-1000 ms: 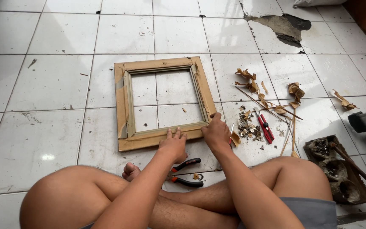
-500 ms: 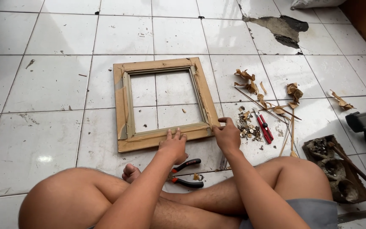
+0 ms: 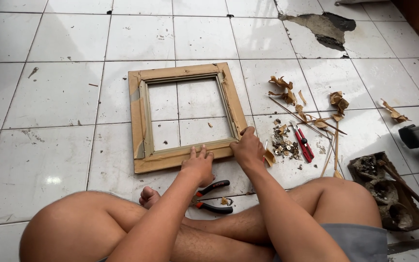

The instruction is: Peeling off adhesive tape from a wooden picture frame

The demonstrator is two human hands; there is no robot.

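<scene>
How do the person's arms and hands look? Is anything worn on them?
Both forearms are bare, with no sleeves in view. The left hand and the right hand wear no gloves; no ring, watch or bracelet is visible on them.

White glossy floor tiles (image 3: 64, 97) with dark grout, one broken patch (image 3: 323, 26) exposing grey cement.
</scene>
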